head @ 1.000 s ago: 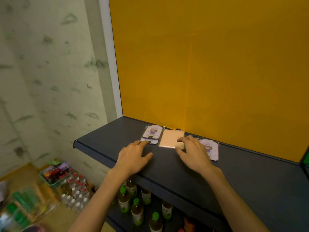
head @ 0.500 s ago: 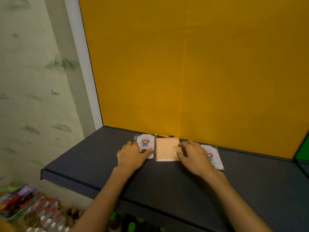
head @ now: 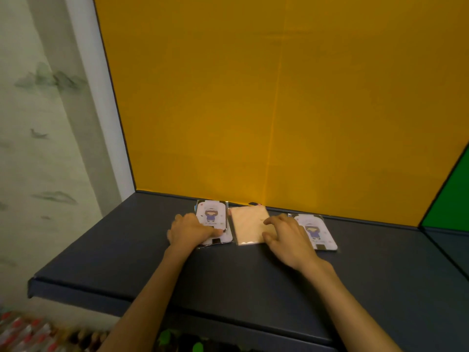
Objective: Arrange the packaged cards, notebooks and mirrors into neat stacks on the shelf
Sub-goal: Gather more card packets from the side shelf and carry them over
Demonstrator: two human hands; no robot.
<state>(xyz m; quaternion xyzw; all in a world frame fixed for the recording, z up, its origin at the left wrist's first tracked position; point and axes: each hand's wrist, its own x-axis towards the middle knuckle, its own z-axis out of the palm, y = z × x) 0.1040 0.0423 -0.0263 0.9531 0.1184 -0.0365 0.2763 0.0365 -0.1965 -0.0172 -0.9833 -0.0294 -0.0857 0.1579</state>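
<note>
Three flat packets lie in a row at the back of the dark shelf (head: 228,280), against the orange panel. On the left is a small stack of white cartoon-figure cards (head: 212,217); my left hand (head: 193,231) rests on its left and front edge, thumb pressing the front corner. In the middle lies a plain beige packet (head: 248,226). My right hand (head: 288,237) lies with fingers spread on the beige packet's right edge and covers the left part of a second cartoon-figure card packet (head: 317,231). Neither hand lifts anything.
The orange back panel (head: 279,110) rises directly behind the packets. A green panel (head: 451,199) closes the right side. Patterned wall stands to the left. Below the shelf's front edge are bottle tops (head: 177,339) and a bin of small bottles (head: 22,331).
My left hand has slid onto the left card stack and pressed its front corner. My right hand stays on the beige packet. The view has tilted up and closer to the shelf.
</note>
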